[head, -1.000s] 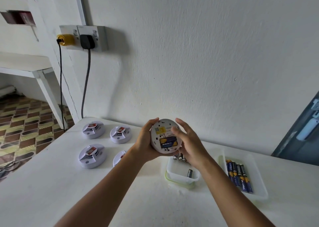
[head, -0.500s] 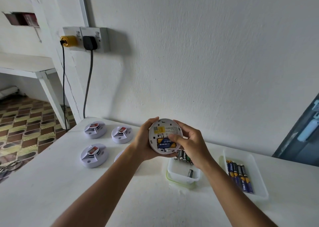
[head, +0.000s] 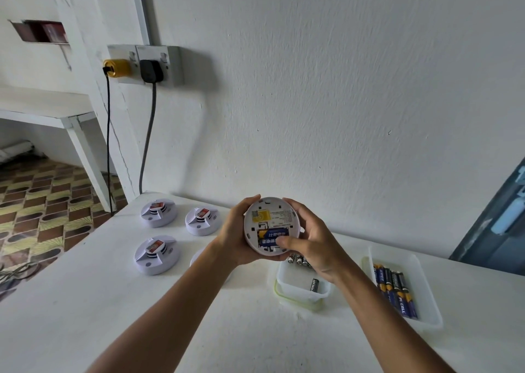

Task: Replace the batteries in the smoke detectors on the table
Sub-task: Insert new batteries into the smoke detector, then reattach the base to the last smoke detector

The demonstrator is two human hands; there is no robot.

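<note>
Gripping the upturned smoke detector (head: 271, 225) above the table (head: 85, 301), the left hand (head: 235, 236) cradles it while the right hand (head: 315, 242) clasps its rim, thumb on the blue batteries (head: 271, 237).

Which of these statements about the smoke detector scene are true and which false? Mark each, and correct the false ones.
1. Both hands hold one smoke detector above the table. True.
2. Its battery compartment is empty. False: blue batteries sit in it, under the right hand thumb.
3. The left hand grips the detector's rim. True.
4. The tray on the right holds screws. False: it holds blue and yellow batteries.
5. Both wall sockets are free. False: a yellow plug and a black plug fill them.
</note>
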